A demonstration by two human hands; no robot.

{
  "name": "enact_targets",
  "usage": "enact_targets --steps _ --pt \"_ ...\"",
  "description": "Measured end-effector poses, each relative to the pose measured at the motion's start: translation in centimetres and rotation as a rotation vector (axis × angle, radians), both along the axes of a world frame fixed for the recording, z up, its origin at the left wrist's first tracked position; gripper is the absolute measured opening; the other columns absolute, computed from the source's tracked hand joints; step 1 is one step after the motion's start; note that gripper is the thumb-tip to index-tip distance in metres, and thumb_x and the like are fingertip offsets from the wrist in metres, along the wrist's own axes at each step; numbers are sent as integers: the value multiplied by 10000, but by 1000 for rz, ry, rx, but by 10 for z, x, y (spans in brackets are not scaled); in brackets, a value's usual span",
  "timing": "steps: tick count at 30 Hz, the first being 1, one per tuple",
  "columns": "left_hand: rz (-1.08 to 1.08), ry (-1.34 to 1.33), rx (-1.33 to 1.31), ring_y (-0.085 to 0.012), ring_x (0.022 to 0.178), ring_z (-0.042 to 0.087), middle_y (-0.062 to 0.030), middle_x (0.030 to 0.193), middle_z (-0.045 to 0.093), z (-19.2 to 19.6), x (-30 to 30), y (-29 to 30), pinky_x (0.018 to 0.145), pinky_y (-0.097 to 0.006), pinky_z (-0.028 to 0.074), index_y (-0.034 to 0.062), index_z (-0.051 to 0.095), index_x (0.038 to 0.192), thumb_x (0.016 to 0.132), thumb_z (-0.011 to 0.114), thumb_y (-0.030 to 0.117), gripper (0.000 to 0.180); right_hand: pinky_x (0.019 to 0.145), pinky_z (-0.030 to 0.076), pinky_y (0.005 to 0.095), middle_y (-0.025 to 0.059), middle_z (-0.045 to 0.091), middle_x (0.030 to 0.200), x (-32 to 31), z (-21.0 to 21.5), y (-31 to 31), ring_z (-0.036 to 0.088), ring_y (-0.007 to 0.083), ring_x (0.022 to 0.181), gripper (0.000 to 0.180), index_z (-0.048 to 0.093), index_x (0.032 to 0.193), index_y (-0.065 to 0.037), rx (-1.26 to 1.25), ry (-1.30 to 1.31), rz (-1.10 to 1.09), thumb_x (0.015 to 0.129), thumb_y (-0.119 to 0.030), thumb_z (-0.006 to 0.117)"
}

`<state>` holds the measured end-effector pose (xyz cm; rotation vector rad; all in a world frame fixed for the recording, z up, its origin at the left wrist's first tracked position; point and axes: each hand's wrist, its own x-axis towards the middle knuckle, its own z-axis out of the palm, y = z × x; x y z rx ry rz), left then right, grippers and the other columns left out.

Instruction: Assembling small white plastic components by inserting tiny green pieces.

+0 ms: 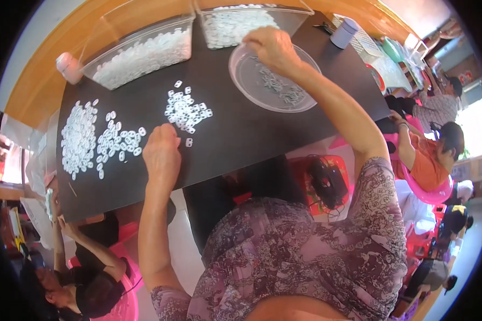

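Note:
My left hand (162, 152) is curled closed just above the dark table, between two heaps of small white oval pieces; whatever its fingers pinch is hidden. Beyond its fingertips lies one heap of white pieces with dark centres (186, 111). To its left, another group of white pieces (118, 140) is spread out beside a denser pile (78, 138). Over the far left rim of a round translucent basin (241, 88), my right hand (273, 48) is closed with fingertips together, and I cannot see what is in them. Small grey parts (278, 85) lie scattered on the basin's bottom.
Two transparent bins, one at the far left (144, 56) and one at the far middle (235, 27), hold many white pieces. A pink-capped bottle (68, 68) and a lavender bottle (344, 33) stand at the table's far corners. Other people sit on both sides.

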<state>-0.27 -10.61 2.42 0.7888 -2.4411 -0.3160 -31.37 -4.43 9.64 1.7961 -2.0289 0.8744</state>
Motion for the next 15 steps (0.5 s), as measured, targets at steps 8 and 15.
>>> enact_targets --steps 8,15 --pt "40 137 153 -219 652 533 -82 724 510 7 18 19 594 -308 429 4 593 826 762 602 -21 70 677 469 399 131 643 757 -12 -49 53 608 320 743 108 668 775 -49 359 -223 34 711 -125 624" --pt "112 407 711 -43 640 509 21 769 575 10 22 39 541 -182 406 10 616 855 861 573 36 51 638 450 463 181 601 683 0 -62 33 589 361 716 147 623 653 -6 383 117 -38 688 -148 616"
